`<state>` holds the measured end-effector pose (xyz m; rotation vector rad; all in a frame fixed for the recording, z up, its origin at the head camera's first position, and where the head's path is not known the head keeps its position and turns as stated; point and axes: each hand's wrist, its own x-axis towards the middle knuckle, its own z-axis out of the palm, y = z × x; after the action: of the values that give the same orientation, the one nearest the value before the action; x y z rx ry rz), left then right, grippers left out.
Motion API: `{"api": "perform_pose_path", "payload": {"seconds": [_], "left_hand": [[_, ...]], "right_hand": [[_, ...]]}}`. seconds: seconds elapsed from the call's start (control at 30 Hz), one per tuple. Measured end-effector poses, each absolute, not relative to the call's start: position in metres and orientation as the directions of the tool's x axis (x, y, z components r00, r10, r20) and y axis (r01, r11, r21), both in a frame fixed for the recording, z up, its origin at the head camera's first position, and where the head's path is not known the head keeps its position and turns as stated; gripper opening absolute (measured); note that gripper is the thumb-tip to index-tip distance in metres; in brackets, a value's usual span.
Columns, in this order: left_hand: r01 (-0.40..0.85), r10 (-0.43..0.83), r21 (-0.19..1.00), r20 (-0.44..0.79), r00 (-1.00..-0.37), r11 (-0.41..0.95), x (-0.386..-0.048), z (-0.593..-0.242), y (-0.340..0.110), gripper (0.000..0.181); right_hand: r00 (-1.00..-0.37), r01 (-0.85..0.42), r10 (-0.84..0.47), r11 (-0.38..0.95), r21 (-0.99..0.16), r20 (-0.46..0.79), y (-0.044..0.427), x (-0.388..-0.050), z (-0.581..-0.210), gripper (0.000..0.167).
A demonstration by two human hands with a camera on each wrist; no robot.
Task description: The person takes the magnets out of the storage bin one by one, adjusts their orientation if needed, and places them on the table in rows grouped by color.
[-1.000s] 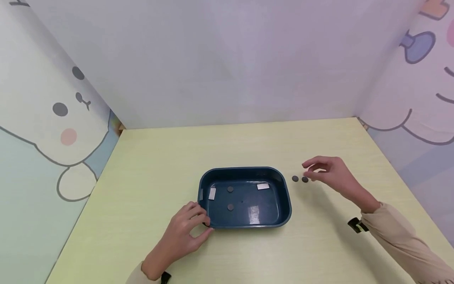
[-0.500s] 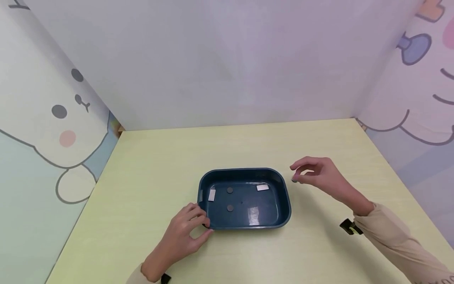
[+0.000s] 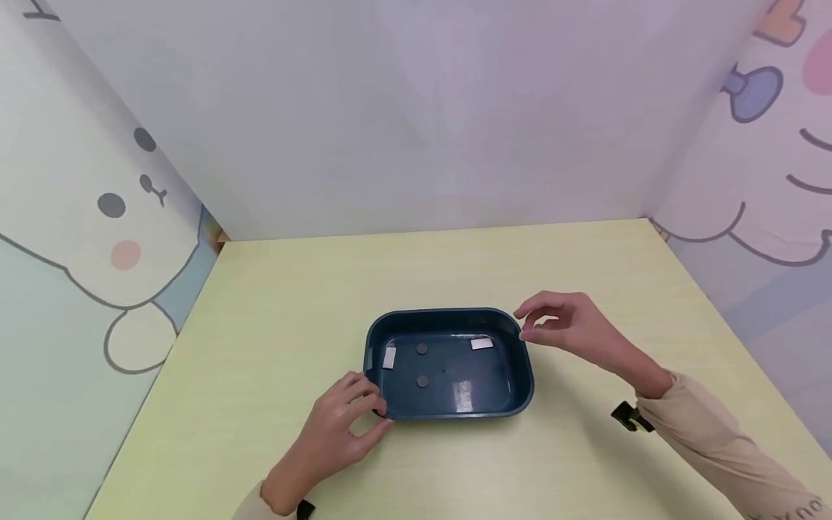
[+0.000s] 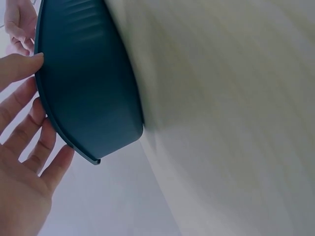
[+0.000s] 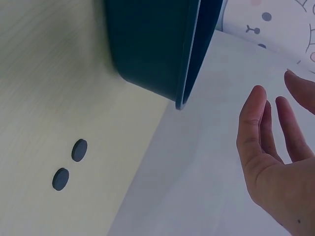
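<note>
Flanking the tray, curved hands

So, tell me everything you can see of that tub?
The tub looks plastic: dark blue, shiny, oblong, with rounded corners and a thin rim. It sits upright on the table, holding two grey discs and two white pieces. The left hand grips its near left corner; the right hand is by its far right corner.
</note>
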<state>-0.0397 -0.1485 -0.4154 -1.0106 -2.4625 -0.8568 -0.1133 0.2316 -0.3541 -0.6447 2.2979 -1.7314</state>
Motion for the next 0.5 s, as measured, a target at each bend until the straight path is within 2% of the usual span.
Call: {"api": "perform_pose_path", "payload": {"seconds": [0.1, 0.33, 0.5], "left_hand": [[0.709, 0.509, 0.405, 0.5, -0.701, 0.578, -0.039, -0.416, -0.147, 0.02], [0.737, 0.514, 0.383, 0.538, -0.668, 0.557, -0.039, -0.416, -0.147, 0.023], [0.729, 0.518, 0.387, 0.521, -0.678, 0.565, -0.039, -0.416, -0.148, 0.022]], "right_hand": [[-0.874, -0.234, -0.473, 0.201, -0.951, 0.115, 0.228, -0.112, -0.354, 0.027], [-0.838, -0.285, -0.523, 0.173, -0.943, 0.157, 0.218, -0.112, -0.356, 0.026], [-0.815, -0.32, -0.551, 0.171, -0.932, 0.179, 0.211, -0.11, -0.357, 0.026]]}}
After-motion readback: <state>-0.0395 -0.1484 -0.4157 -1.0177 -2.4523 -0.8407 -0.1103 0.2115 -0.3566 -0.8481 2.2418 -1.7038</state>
